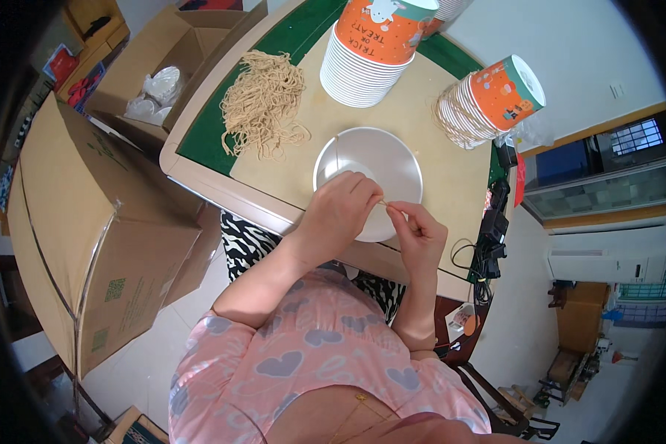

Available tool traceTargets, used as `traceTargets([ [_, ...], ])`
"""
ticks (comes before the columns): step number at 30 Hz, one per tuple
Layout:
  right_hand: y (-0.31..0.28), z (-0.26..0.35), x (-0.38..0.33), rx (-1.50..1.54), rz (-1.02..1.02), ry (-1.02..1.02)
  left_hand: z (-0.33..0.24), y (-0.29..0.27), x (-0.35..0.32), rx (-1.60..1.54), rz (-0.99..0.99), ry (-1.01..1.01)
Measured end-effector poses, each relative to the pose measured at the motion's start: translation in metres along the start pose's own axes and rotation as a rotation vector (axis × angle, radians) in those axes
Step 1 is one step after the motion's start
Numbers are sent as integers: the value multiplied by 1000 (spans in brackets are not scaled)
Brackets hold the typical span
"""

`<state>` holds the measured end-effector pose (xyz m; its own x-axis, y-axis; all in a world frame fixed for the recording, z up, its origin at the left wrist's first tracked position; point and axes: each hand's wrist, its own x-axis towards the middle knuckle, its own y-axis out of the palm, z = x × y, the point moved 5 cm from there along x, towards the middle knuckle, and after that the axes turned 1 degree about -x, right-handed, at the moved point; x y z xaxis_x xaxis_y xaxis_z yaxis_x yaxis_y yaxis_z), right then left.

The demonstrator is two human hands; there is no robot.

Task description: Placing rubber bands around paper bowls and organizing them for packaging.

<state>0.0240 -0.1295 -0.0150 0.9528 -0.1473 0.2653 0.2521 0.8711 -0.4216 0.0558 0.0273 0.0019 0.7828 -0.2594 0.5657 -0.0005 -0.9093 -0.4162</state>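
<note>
A white paper bucket (405, 152) stands with its mouth up at the table's near edge, in front of me. A thin beige cord (338, 153) runs down inside it from the far rim. My left hand (339, 211) is over the bucket's near side, fingers closed in a pinch. Close beside it, my right hand (422, 233) pinches too, thumb against forefinger. A short bit of the beige cord shows between the two sets of fingertips. The near rim is partly hidden behind my hands.
A heap of beige cords (263, 103) lies at the table's left. Orange-banded stacked buckets (362, 66) stand at the far side; another stack (488, 100) with cords leans right. Black adapters and cables (488, 240) line the right edge. Cardboard boxes (111, 237) stand left.
</note>
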Motion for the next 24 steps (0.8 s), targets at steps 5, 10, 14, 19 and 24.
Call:
traceTargets([
  [5, -4, 0, 1, -23, 4, 11, 1, -2, 2, -10, 1, -19],
  [10, -11, 9, 11, -36, -23, -7, -3, -8, 10, -177, 64, -113],
  [14, -16, 21, 21, -108, -14, -78, -6, -8, 21, -171, 57, -60],
  [19, -14, 27, 24, -153, 6, -189, -8, -7, 26, -153, 42, -23],
  [24, -13, 23, 26, -170, -8, -243, -2, 1, 19, -143, -9, -101],
])
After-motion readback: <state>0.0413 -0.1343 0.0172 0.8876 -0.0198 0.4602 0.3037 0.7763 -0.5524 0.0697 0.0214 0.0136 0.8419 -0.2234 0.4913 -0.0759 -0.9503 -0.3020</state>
